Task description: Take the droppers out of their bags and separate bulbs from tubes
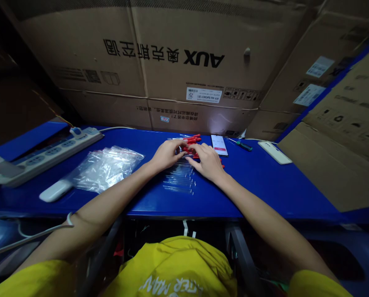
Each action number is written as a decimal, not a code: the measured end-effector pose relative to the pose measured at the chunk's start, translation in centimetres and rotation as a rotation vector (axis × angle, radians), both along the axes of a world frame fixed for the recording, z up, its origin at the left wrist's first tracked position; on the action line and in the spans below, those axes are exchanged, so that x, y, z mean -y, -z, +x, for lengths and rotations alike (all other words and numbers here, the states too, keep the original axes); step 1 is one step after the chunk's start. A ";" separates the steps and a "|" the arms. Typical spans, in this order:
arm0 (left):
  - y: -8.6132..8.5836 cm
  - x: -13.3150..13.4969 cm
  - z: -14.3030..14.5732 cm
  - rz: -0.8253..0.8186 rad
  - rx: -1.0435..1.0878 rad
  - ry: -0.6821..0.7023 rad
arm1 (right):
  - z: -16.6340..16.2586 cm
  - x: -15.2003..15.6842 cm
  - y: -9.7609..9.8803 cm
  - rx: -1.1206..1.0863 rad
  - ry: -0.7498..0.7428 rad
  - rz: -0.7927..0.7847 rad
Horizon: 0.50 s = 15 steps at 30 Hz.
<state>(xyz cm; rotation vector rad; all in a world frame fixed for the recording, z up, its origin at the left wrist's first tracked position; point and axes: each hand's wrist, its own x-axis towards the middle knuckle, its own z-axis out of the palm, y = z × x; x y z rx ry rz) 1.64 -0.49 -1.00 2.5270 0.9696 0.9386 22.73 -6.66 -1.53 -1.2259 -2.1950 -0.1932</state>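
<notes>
From my feed, the left hand [168, 154] and right hand [208, 163] nearly meet over red pieces [195, 139] on the blue table [252, 185] (I can't tell whether either grips one). Thin clear pieces [178, 180] lie close by; a brushing wrist could, I judge, scatter them.

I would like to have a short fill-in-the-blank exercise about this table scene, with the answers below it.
1. The left hand and right hand are close to bright ____ parts.
2. The thin clear pieces lie on a ____ table.
3. The large Latin letters on the cardboard spell ____.
Missing words: red; blue; AUX.
</notes>
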 end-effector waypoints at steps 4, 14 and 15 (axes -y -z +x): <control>0.1 0.5 0.7 0.001 0.084 0.128 | 0.4 -0.2 -0.3 -0.036 -0.054 -0.020; 0.4 1.0 1.6 -0.213 0.238 0.116 | 1.2 -0.8 -0.2 -0.187 -0.103 -0.101; 0.3 1.1 1.6 -0.227 0.259 0.120 | 1.4 -0.9 -0.3 -0.207 -0.101 -0.096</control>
